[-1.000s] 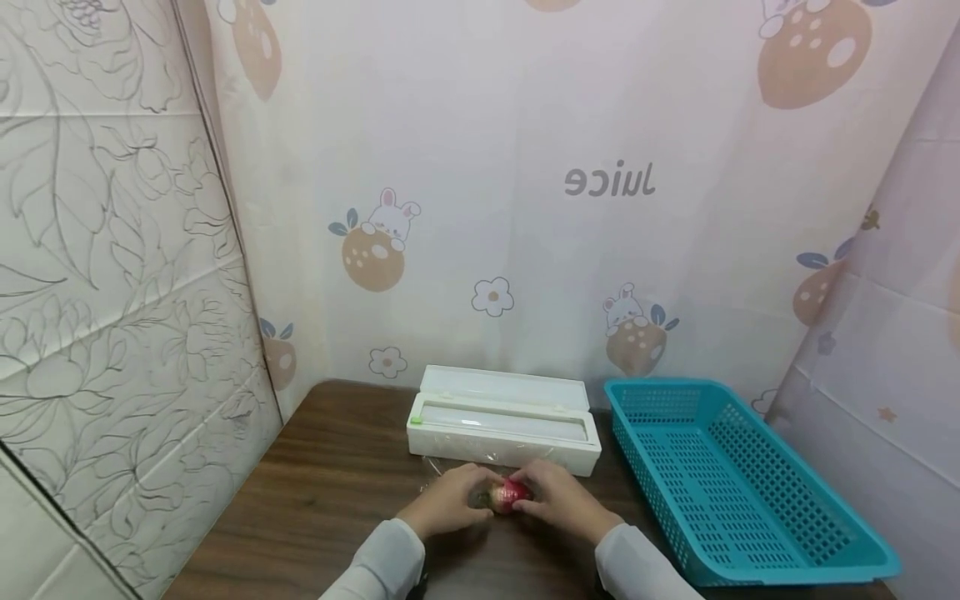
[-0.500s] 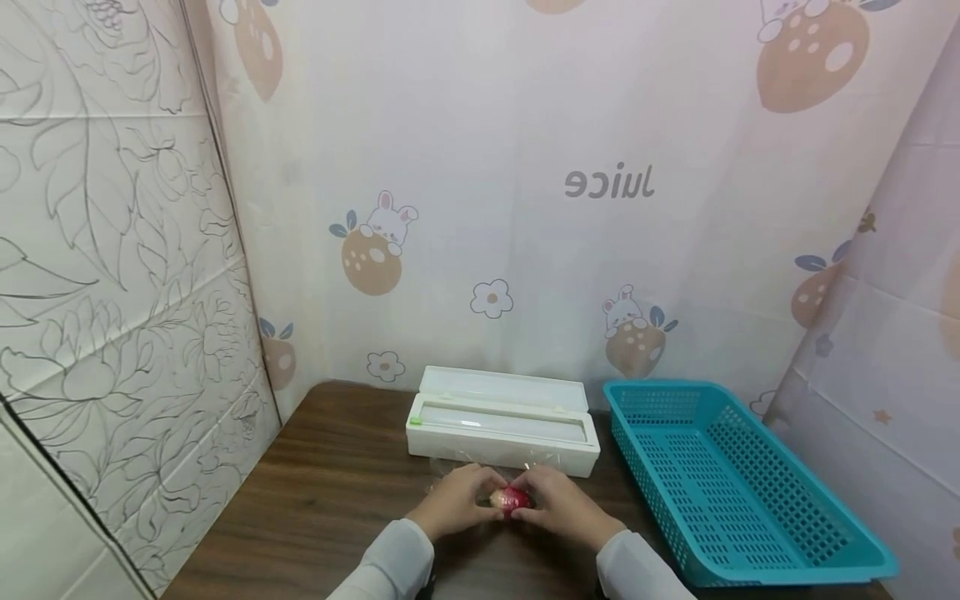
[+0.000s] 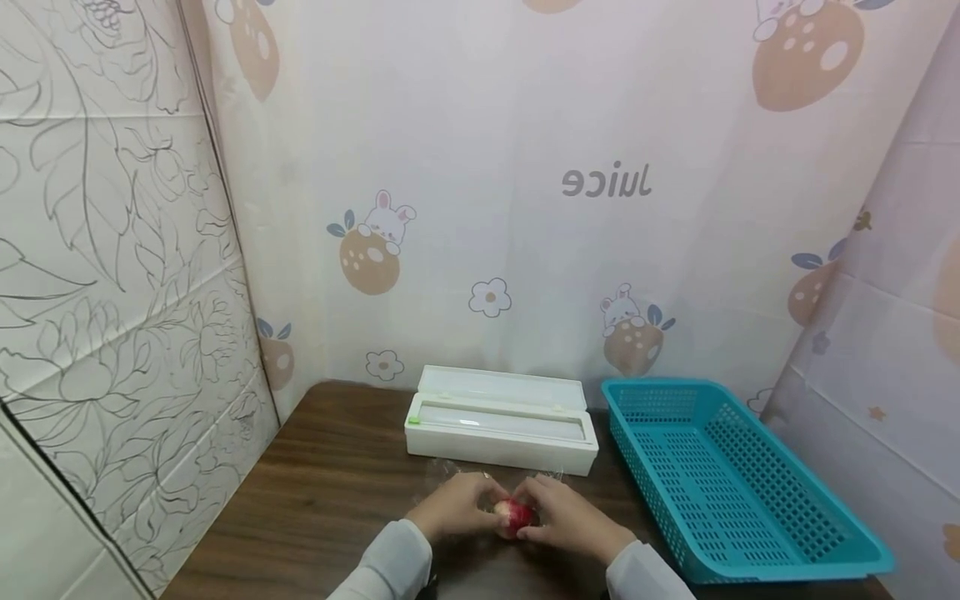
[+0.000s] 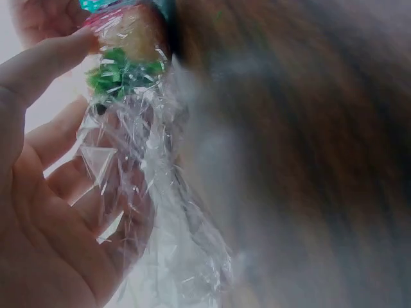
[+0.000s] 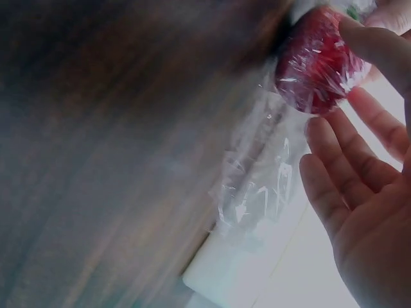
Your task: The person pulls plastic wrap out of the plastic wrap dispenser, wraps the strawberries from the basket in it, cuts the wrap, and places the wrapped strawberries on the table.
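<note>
As we look just in front of the white box (image 3: 501,447), we find a fruit (image 3: 516,518), red at one end and pale at the other, with green leaves (image 4: 122,74) at the pale end and clear film (image 4: 176,212) drawn over it. We see both hands clamped on it, so that only the fruit keeps them apart: the left hand (image 3: 459,505) pinches the pale end and the right hand (image 3: 570,513) the red end, each thumb on the side away from the white box. We cannot tell whether the fruit touches the table (image 3: 315,492) below. Loose film trails past the left palm, and we catch crinkled edges of it between the hands and the white box. Light sleeves (image 3: 388,557) cover the forearms, farther from the white box than the hands. On the white box we notice a raised lid (image 3: 502,388) along the back and a small green piece (image 3: 414,421) at the left end. Right of the white box, we see a teal basket (image 3: 795,573). Behind the white box hangs a printed curtain (image 3: 450,142), and well to its left, a panel (image 3: 127,217) with line-drawn flowers.
</note>
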Demonstrator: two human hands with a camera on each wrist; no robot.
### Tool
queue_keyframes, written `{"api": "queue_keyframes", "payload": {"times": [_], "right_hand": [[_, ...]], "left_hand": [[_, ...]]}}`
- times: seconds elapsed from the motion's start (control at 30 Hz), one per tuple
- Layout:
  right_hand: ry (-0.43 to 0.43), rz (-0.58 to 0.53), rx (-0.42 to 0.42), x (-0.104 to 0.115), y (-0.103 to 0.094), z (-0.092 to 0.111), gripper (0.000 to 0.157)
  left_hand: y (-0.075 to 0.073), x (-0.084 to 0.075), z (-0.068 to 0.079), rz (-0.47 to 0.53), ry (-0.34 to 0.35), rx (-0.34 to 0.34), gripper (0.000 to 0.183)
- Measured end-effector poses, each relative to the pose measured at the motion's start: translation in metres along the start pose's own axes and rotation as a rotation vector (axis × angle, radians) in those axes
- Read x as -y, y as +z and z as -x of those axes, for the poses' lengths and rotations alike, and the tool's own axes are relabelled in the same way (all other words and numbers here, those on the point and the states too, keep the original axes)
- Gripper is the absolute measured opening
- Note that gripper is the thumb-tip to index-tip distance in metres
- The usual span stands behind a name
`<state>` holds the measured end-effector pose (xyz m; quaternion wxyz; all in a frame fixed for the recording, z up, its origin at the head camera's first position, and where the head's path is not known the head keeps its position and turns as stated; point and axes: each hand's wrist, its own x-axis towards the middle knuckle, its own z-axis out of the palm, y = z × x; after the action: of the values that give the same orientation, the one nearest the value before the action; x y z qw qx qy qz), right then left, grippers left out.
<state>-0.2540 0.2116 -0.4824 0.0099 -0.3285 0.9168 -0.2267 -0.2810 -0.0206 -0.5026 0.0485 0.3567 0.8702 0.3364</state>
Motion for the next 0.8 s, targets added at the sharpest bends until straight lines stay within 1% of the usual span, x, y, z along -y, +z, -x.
{"api": "queue_keyframes", "payload": {"times": [0.13,0.27,0.33,0.5,0.63,0.8], "right_hand": [[-0.001,0.024,-0.014,0.0,0.003,0.002,0.043],[0.001,0.065,-0.033,0.002,0.006,0.002,0.045],[0.019,0.075,-0.033,0.003,0.007,0.001,0.046],[0.059,0.066,-0.042,0.004,0.013,-0.002,0.05],[0.05,0.035,-0.051,0.004,0.015,-0.001,0.049],[0.022,0.037,-0.037,0.003,0.013,0.001,0.046]], "left_hand": [[-0.002,-0.006,0.006,-0.097,0.024,-0.04,0.029],[-0.002,-0.009,0.008,-0.182,0.011,-0.088,0.024],[-0.003,-0.01,0.008,-0.203,0.01,-0.101,0.021],[-0.005,-0.011,0.007,-0.175,-0.009,-0.087,0.018],[-0.005,-0.01,0.007,-0.115,-0.04,-0.059,0.019],[-0.005,-0.008,0.009,-0.076,-0.051,-0.026,0.02]]}}
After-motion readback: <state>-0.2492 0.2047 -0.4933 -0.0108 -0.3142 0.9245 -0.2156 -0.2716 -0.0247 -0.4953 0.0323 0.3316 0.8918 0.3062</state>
